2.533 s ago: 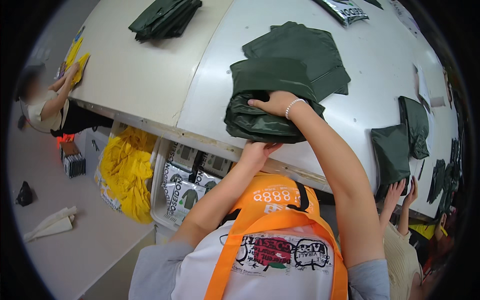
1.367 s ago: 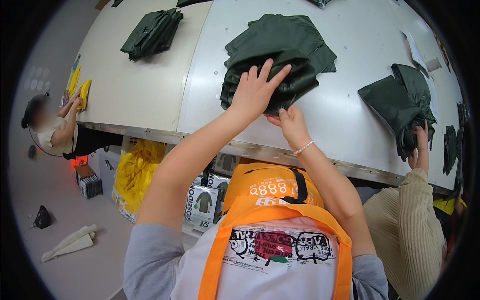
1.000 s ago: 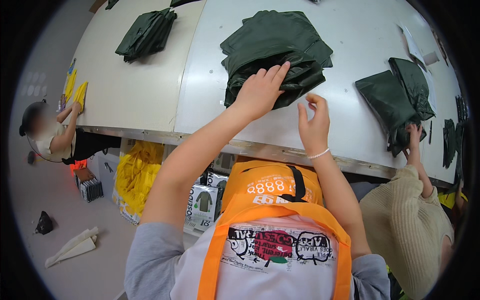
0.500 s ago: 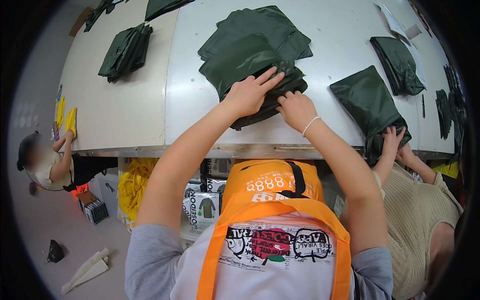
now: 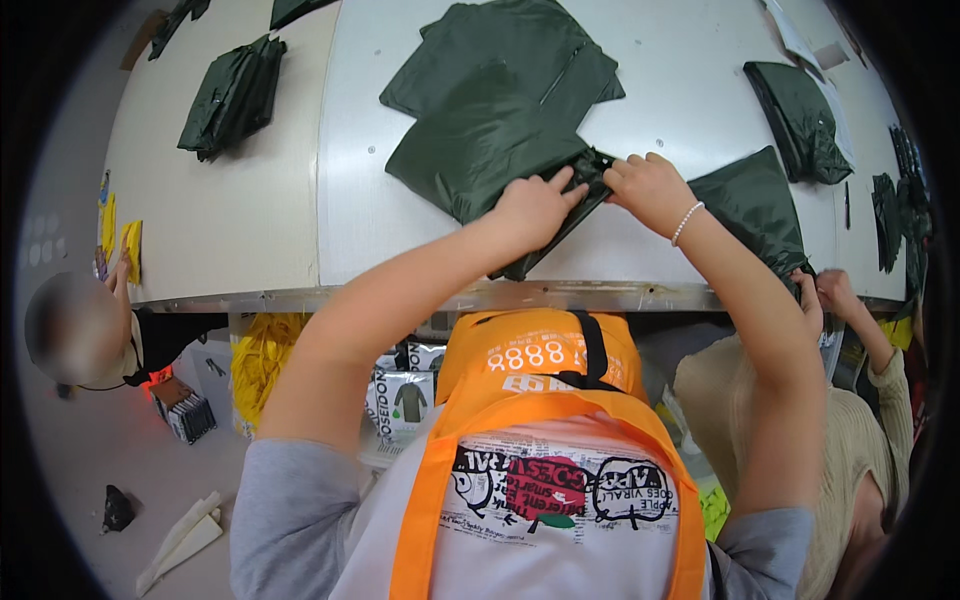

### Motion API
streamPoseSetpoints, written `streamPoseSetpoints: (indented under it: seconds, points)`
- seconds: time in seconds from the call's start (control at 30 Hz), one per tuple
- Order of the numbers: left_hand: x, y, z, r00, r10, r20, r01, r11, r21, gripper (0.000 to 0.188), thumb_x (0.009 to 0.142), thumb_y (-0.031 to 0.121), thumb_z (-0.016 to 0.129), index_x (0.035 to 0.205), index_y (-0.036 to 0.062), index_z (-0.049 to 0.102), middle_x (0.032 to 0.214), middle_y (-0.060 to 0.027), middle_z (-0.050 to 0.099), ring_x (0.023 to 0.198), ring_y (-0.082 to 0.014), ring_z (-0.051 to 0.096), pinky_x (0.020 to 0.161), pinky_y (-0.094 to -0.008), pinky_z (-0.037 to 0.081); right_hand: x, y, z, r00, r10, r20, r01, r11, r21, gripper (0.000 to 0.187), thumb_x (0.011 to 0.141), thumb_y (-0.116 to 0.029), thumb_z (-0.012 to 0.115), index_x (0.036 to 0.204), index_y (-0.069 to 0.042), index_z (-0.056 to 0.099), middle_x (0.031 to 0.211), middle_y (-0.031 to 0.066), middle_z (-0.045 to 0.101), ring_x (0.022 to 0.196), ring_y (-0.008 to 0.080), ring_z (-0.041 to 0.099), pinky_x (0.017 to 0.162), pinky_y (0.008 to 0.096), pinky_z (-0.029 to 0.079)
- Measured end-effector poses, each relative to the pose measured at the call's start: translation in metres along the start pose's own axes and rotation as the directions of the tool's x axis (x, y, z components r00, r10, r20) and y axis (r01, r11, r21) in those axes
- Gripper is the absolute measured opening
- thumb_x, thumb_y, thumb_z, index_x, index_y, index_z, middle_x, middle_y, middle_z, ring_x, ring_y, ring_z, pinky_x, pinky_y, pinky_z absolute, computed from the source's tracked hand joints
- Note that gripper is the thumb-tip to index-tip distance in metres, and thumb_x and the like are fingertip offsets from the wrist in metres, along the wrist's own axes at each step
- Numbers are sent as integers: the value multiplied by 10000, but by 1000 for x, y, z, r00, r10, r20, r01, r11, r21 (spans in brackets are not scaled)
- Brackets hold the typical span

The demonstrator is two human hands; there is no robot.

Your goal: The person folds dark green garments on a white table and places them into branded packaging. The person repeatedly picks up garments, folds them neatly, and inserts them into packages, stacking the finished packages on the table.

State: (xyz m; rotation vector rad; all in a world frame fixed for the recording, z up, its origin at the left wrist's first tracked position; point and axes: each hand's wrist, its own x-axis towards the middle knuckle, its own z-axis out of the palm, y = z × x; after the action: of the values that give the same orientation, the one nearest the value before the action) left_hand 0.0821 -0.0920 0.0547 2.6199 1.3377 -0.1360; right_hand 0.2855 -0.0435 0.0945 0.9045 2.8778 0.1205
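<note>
A folded dark green raincoat (image 5: 470, 160) of glossy cloth lies in front of me, its far part over a pile of similar folded raincoats (image 5: 510, 50). My left hand (image 5: 535, 212) is closed on its near right edge, thumb hidden and fingertips pressed into the bunched dark fold. At the right corner of that fold my right hand (image 5: 650, 190) pinches the cloth between thumb and fingers. The two hands are a short way apart, and the edge between them is pulled up.
Other folded green bundles lie on the table (image 5: 400, 250), one at the left (image 5: 235, 95) and one at the far right (image 5: 795, 120). A co-worker's hands (image 5: 835, 295) handle another green bundle (image 5: 755, 205). At the far left, another person holds a yellow item (image 5: 132, 250). Yellow material (image 5: 265, 365) sits beneath the table.
My right hand has moved right and slightly up, drawing the raincoat's corner outward. My left hand has shifted right and down along the edge. The co-worker's hands at right have moved apart.
</note>
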Motion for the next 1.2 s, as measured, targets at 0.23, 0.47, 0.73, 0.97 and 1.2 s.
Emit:
streamPoseSetpoints:
  seconds: [0.23, 0.47, 0.73, 0.97, 1.2]
  points:
    - [18, 5, 16, 999, 1, 48, 2, 997, -73, 592, 747, 154, 642, 1321, 176, 500, 1379, -151, 412, 861, -284, 637, 716, -381, 531, 3, -53, 24, 955, 75, 286, -157, 949, 274, 188, 769, -95, 641, 950, -42, 636, 929, 129, 611, 855, 279, 648, 733, 373, 525]
    - [34, -13, 22, 993, -48, -103, 20, 965, -263, 530, 762, 81, 558, 1283, 169, 522, 1350, -91, 452, 914, -287, 630, 747, -420, 520, 2, -133, 47, 929, 210, 305, -362, 690, 627, 293, 779, -153, 651, 1039, -25, 612, 1080, 184, 553, 878, 365, 611, 781, 430, 510]
    - [50, -1, 51, 916, -112, -386, 113, 993, -19, 557, 731, 110, 623, 1274, 145, 508, 1347, -35, 452, 871, -263, 620, 711, -387, 544, -4, -134, 32, 894, 448, 0, -297, 592, 749, 74, 815, -88, 620, 858, -35, 648, 892, 111, 551, 742, 330, 587, 671, 399, 495]
    - [-12, -11, -39, 911, 139, -388, -321, 830, -457, 272, 776, 137, 654, 1027, 57, 585, 1030, -106, 568, 933, -315, 553, 796, -382, 474, -28, -98, 9, 846, 522, -113, -201, 509, 837, 65, 829, -109, 593, 833, -59, 634, 855, 131, 552, 794, 338, 582, 703, 422, 485]
    - [2, -3, 4, 951, 287, -117, -268, 572, -775, 207, 760, 53, 660, 935, 29, 551, 862, -120, 544, 799, -272, 549, 704, -349, 456, -47, -89, 19, 943, 330, -39, -146, 515, 845, 75, 802, -70, 599, 783, -4, 628, 900, 135, 531, 788, 321, 572, 717, 402, 480]
